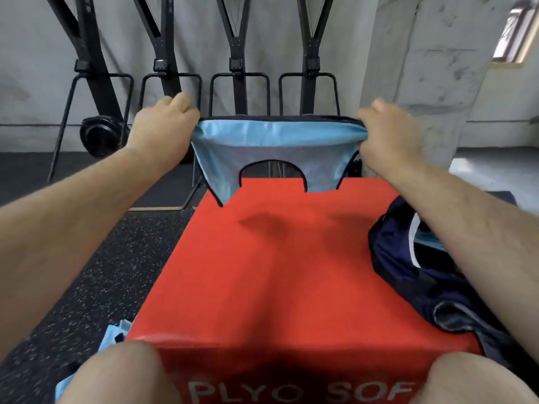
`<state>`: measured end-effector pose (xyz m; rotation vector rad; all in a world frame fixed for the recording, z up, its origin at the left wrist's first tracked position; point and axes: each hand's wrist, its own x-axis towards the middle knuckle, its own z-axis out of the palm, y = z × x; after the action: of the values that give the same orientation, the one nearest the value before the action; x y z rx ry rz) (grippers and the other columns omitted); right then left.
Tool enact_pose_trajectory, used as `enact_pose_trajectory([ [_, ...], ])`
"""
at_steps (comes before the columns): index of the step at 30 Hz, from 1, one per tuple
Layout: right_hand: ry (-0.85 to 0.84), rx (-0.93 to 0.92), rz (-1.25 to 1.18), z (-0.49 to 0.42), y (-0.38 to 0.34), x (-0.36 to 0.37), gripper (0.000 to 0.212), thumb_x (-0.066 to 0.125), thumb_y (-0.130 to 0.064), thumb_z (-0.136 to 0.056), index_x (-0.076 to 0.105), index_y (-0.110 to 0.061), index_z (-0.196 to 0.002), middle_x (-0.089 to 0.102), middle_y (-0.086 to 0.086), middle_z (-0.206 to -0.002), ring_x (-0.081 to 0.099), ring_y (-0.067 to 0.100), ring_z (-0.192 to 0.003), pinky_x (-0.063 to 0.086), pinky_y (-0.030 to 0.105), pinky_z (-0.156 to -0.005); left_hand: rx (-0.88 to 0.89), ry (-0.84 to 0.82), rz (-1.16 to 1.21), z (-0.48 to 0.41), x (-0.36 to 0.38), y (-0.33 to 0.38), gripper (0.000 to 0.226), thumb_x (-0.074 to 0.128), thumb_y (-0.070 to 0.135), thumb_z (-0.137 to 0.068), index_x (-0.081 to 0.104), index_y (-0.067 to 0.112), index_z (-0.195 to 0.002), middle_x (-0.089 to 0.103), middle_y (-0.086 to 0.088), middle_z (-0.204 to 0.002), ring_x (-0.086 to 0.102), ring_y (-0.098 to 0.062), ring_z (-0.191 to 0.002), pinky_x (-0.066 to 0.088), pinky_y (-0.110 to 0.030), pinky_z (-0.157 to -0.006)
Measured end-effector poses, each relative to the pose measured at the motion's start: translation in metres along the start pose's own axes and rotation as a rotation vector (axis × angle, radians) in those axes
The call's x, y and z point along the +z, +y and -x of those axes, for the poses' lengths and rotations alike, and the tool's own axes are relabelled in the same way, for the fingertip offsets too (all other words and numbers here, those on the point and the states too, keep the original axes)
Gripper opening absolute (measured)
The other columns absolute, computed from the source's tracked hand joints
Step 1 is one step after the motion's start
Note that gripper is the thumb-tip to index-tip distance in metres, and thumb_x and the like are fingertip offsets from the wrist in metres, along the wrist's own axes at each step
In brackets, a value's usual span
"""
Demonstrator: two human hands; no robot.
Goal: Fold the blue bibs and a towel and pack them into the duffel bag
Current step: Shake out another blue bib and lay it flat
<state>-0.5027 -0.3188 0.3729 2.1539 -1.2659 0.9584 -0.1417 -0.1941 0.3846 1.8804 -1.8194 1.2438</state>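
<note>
Holding a blue bib stretched above the far edge of the red box, left hand and right hand each pinching a corner (bag lying right), keeping the top edge taut and level before lowering flat.

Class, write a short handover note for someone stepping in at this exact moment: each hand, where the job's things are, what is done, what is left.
Left hand and right hand each grip a top corner of one blue bib, held stretched above the far edge of the red plyo box.
Duffel bag lies open on the box's right side, something light blue inside.
More blue fabric lies on the floor, left.
Left: fold this bib, pack it, then the rest. No towel in view.
</note>
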Motion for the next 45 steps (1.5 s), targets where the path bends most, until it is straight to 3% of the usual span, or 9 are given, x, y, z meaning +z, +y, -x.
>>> enact_pose_trajectory([
  [4, -0.252, 0.031, -0.085, 0.057, -0.008, 0.036, 0.045, 0.062, -0.008, -0.078, 0.066, -0.025, -0.119, 0.061, 0.008, -0.11, 0.059, 0.038, -0.104, 0.048, 0.047, -0.084, -0.016, -0.109, 0.128, 0.056, 0.035, 0.029, 0.036, 0.068, 0.002, -0.076, 0.058, 0.009, -0.109, 0.05, -0.014, -0.104, 0.054, -0.039, -0.089, 0.041, -0.042, -0.057],
  [10, -1.041, 0.028, -0.057, 0.177, -0.049, 0.103, 0.041, 0.057, -0.032, -0.088, 0.056, -0.035, -0.129, 0.057, -0.001, -0.133, 0.056, 0.029, -0.122, 0.047, 0.041, -0.099, -0.155, -0.75, 0.37, 0.159, 0.081, 0.115, 0.046, 0.056, 0.022, -0.084, 0.052, 0.035, -0.129, 0.053, 0.001, -0.128, 0.053, -0.029, -0.115, 0.046, -0.041, -0.094],
  [12, -1.146, 0.006, -0.033, 0.185, -0.056, 0.113, 0.045, 0.053, -0.039, -0.092, 0.05, -0.031, -0.136, 0.051, 0.004, -0.141, 0.051, 0.033, -0.128, 0.045, 0.045, -0.104, -0.179, -0.906, 0.452, 0.177, 0.089, 0.129, 0.057, 0.054, 0.024, -0.086, 0.043, 0.037, -0.14, 0.049, 0.003, -0.141, 0.052, -0.026, -0.125, 0.043, -0.039, -0.101],
  [15, -1.081, 0.026, -0.035, 0.181, -0.057, 0.121, 0.046, 0.044, -0.048, -0.099, 0.045, -0.031, -0.142, 0.045, 0.002, -0.148, 0.042, 0.031, -0.135, 0.04, 0.045, -0.107, -0.173, -1.0, 0.469, 0.177, 0.097, 0.136, 0.062, 0.047, 0.023, -0.09, 0.034, 0.038, -0.149, 0.039, 0.006, -0.152, 0.044, -0.023, -0.135, 0.039, -0.039, -0.108],
  [29, -0.855, 0.048, -0.106, 0.138, -0.054, 0.206, 0.038, 0.042, -0.032, -0.104, 0.045, -0.025, -0.141, 0.042, -0.002, -0.149, 0.035, 0.026, -0.136, 0.028, 0.046, -0.111, -0.26, -0.839, 0.509, 0.123, 0.214, 0.117, 0.055, 0.047, 0.018, -0.089, 0.044, 0.031, -0.143, 0.037, 0.004, -0.154, 0.025, -0.023, -0.145, 0.012, -0.046, -0.12],
  [35, -0.842, 0.092, -0.148, 0.128, -0.047, 0.197, 0.02, 0.05, -0.022, -0.097, 0.057, -0.026, -0.116, 0.048, -0.002, -0.131, 0.034, 0.023, -0.126, 0.041, 0.041, -0.095, -0.288, -0.805, 0.553, 0.114, 0.198, 0.124, 0.045, 0.056, 0.022, -0.082, 0.057, 0.033, -0.126, 0.027, 0.006, -0.149, 0.022, -0.021, -0.138, 0.021, -0.042, -0.112],
  [39, -0.821, 0.077, -0.176, 0.139, -0.037, 0.18, 0.016, 0.059, -0.018, -0.089, 0.061, -0.026, -0.103, 0.041, -0.006, -0.131, 0.031, 0.02, -0.124, 0.038, 0.033, -0.083, -0.206, -0.873, 0.638, 0.124, 0.172, 0.118, 0.046, 0.061, 0.03, -0.075, 0.059, 0.039, -0.12, 0.031, 0.012, -0.137, 0.024, -0.016, -0.13, 0.029, -0.038, -0.108],
  [42, -0.785, 0.025, -0.24, 0.151, -0.027, 0.164, 0.011, 0.068, -0.021, -0.084, 0.063, -0.026, -0.092, 0.039, -0.007, -0.124, 0.033, 0.019, -0.118, 0.044, 0.036, -0.085, -0.214, -0.934, 0.679, 0.137, 0.152, 0.114, 0.057, 0.059, 0.05, -0.062, 0.06, 0.039, -0.118, 0.037, 0.012, -0.122, 0.031, -0.016, -0.123, 0.031, -0.038, -0.109],
  [45, -0.801, -0.031, -0.312, 0.164, -0.022, 0.145, 0.013, 0.074, -0.023, -0.082, 0.063, -0.025, -0.088, 0.044, -0.008, -0.111, 0.041, 0.017, -0.106, 0.047, 0.04, -0.088, -0.134, -0.928, 0.651, 0.154, 0.136, 0.111, 0.056, 0.074, 0.051, -0.07, 0.058, 0.034, -0.121, 0.046, 0.005, -0.116, 0.043, -0.018, -0.114, 0.041, -0.036, -0.102],
])
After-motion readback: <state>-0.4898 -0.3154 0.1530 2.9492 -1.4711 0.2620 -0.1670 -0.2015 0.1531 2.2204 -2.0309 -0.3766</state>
